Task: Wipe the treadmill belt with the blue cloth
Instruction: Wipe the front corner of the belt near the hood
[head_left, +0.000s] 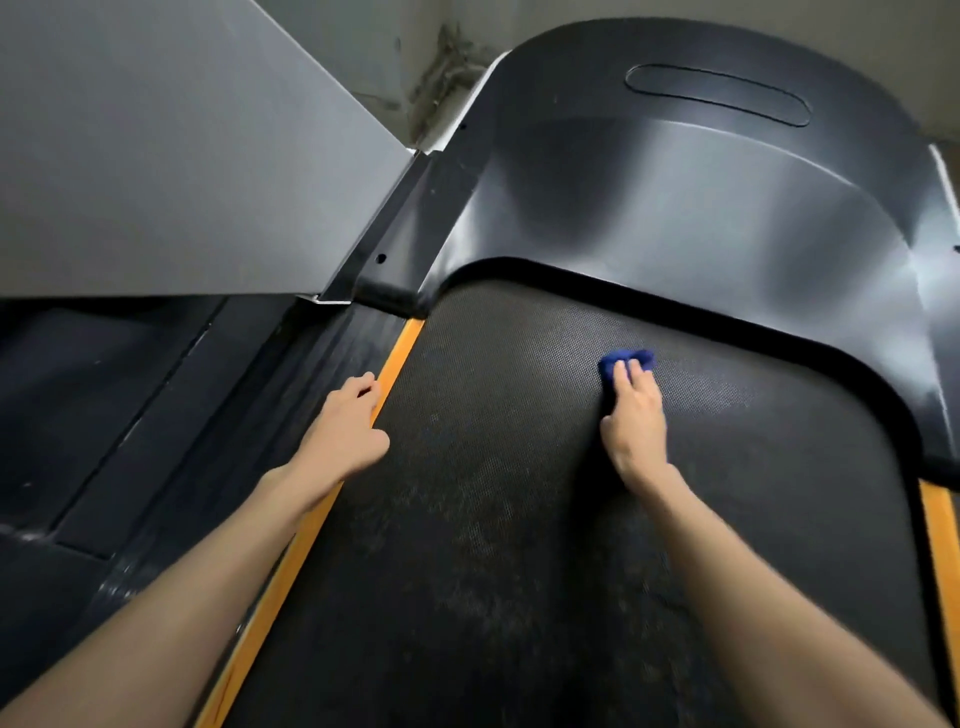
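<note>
The dark textured treadmill belt (493, 493) fills the middle of the view, with pale dusty patches along it. A small bunched blue cloth (626, 358) lies on the belt near its front end, just below the motor cover. My right hand (634, 421) lies on top of the cloth and presses it onto the belt, fingers laid over it, with blue showing past the fingertips. My left hand (348, 426) rests on the left side rail at the yellow strip (400, 353), fingers bent loosely and holding nothing.
The glossy black motor cover (675, 182) rises ahead of the belt. A grey panel (156, 145) stands at the upper left above the black side rail (249, 415). A second yellow strip (940, 545) runs along the right edge.
</note>
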